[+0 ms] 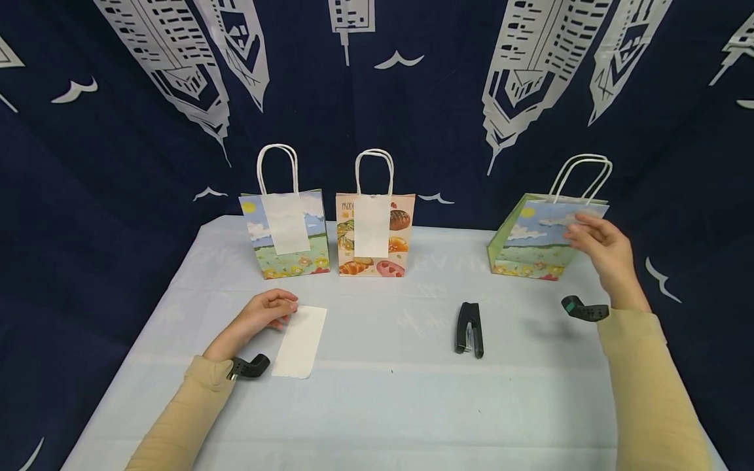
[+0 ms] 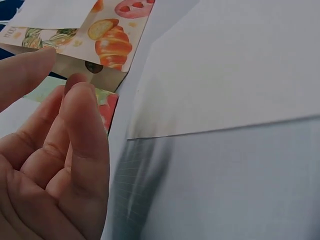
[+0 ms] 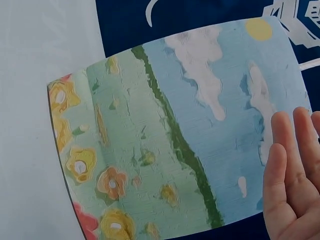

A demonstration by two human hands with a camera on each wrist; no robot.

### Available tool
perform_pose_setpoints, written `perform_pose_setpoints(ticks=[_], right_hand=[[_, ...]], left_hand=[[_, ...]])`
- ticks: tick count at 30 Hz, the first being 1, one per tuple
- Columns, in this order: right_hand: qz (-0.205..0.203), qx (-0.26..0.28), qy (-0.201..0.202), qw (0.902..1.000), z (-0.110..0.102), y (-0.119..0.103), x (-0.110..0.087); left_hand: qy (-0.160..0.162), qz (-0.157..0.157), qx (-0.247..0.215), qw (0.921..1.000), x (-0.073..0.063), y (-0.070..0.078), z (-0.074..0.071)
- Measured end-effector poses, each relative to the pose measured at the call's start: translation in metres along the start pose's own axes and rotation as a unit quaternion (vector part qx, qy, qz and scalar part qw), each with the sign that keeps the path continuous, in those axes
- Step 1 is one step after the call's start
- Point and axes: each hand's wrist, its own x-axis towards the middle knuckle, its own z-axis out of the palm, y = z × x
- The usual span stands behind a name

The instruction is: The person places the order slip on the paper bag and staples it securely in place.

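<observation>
My left hand point(image 1: 266, 310) hovers by the top of a blank white paper card point(image 1: 300, 341) on the table. In the left wrist view its thumb and fingers point(image 2: 82, 120) are loosely bent, a gap between them, holding nothing. At the right, a small paper gift bag point(image 1: 538, 232) with a sky-and-meadow print and white handles stands upright. My right hand point(image 1: 603, 248) is at the upper right of its front. The right wrist view shows the fingers point(image 3: 295, 165) fairly straight before the print; whether they touch it I cannot tell, and the thumb is hidden.
At the back left stand another meadow-print bag point(image 1: 288, 261) and a bread-print bag point(image 1: 374, 268), each with a white card point(image 1: 288, 226) on its front. A black stapler point(image 1: 469, 330) lies right of centre on the white-covered table point(image 1: 389, 418). A dark blue printed curtain point(image 1: 424, 131) hangs behind.
</observation>
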Motion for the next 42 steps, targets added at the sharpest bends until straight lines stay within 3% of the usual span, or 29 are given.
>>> perform_pose_setpoints(ticks=[9, 24, 31, 42], right_hand=[[0.034, -0.038, 0.013, 0.9986, -0.006, 0.004, 0.004], [0.046, -0.001, 0.029, 0.9985, -0.01, 0.013, 0.003], [0.027, 0.023, 0.054, 0.9979, -0.009, 0.017, 0.005], [0.023, 0.068, 0.092, 0.9932, -0.01, 0.016, 0.006]], left_hand=[[-0.017, -0.006, -0.026, 0.9995, 0.0, -0.012, 0.003], [0.013, 0.019, -0.007, 0.9997, 0.003, -0.02, 0.009], [0.039, 0.035, 0.014, 0.9985, 0.005, -0.024, 0.013], [0.046, 0.013, 0.024, 0.9985, 0.006, -0.024, 0.013]])
